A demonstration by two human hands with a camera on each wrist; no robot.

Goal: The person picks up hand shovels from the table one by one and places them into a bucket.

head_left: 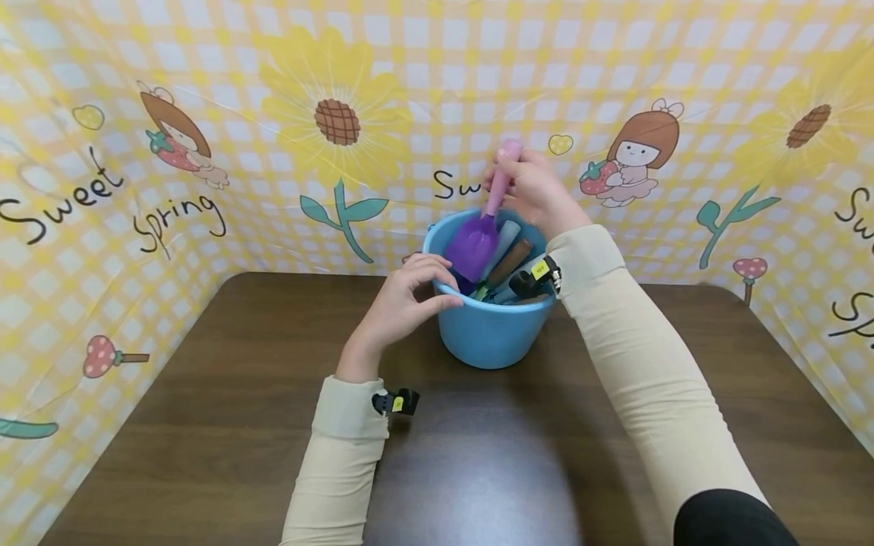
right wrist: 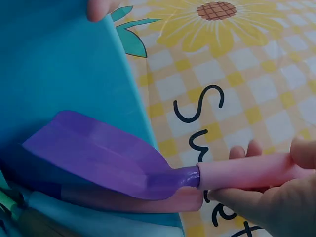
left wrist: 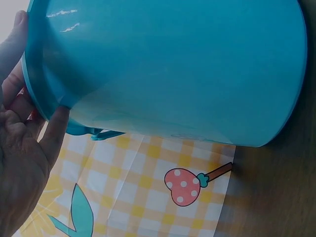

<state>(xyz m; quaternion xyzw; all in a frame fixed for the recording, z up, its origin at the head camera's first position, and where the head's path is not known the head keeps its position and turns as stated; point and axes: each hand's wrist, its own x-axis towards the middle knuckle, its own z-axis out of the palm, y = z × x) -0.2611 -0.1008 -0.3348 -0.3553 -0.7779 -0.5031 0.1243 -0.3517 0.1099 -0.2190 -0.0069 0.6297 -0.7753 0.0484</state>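
In the head view a blue bucket (head_left: pixel 493 341) stands on the table, with several tools inside it. My left hand (head_left: pixel 403 299) grips the bucket's near-left rim, fingers over the edge and thumb along the front. Above the opening, my right hand (head_left: pixel 539 189) holds a toy trowel by its pink handle (head_left: pixel 501 182). Its purple blade (head_left: pixel 473 246) points down inside the bucket. The right wrist view shows the blade (right wrist: pixel 103 158) over another pink handle (right wrist: pixel 163 200) and a light-blue handle (right wrist: pixel 108 219) leaning at the rim. A brown handle (head_left: pixel 510 260) also sticks up.
The dark wooden table (head_left: pixel 225 425) spreads around the bucket. Behind it hangs a yellow checked cloth (head_left: pixel 437 98) printed with flowers and girls, close to the bucket's far side. A small black camera (head_left: pixel 403 402) sits on the left wrist, another (head_left: pixel 529 280) on the right.
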